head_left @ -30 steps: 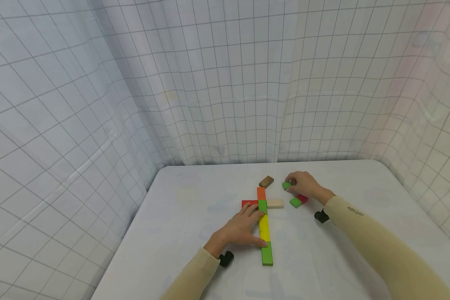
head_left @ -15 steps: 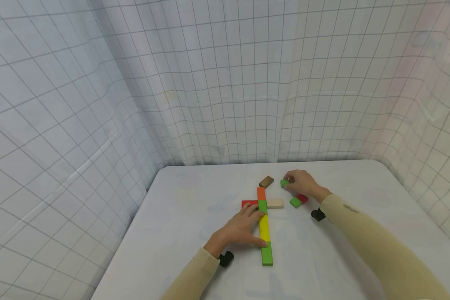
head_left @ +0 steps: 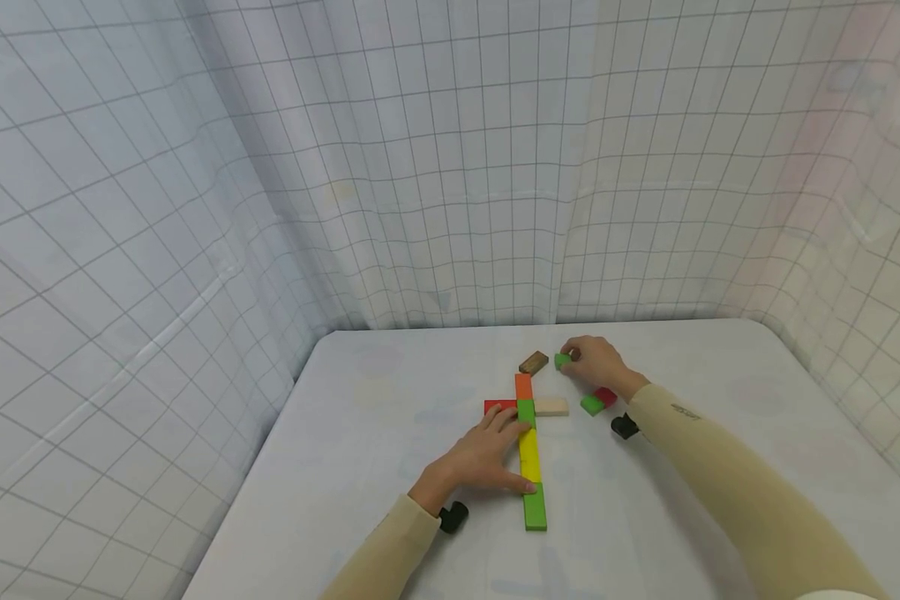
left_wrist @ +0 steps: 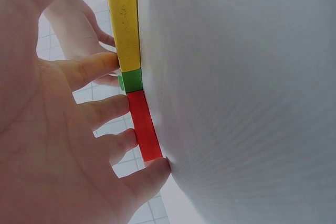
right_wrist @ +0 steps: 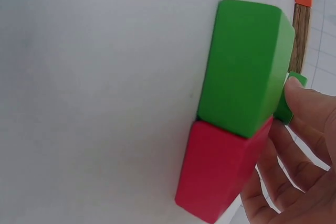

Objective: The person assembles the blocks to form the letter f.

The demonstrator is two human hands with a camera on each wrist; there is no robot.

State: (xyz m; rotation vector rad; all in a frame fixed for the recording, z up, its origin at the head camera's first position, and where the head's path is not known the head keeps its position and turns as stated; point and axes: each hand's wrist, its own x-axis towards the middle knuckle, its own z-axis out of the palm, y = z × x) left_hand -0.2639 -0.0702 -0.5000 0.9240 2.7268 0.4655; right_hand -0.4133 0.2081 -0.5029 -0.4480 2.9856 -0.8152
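My left hand [head_left: 483,454] lies with fingers spread beside a column of flat blocks. Its fingertips touch the red block [left_wrist: 144,127] and the green block [head_left: 526,412], and the thumb rests on the lower green block [head_left: 536,510] where it meets the yellow block [head_left: 530,457]. An orange block [head_left: 523,386] tops the column; a cream block [head_left: 552,407] sticks out to the right. Between thumb and fingers my right hand [head_left: 598,365] pinches a small green block [head_left: 562,361], just right of the brown wooden block [head_left: 534,363].
Nearer me than the right hand, a green block [right_wrist: 241,66] and a dark red block [right_wrist: 215,171] lie end to end. Gridded white curtains [head_left: 450,167] enclose the white table [head_left: 345,467] at the back and sides.
My right hand has slid leftward and slightly away from me with the small green block, closer to the brown block. The left hand has kept its place.
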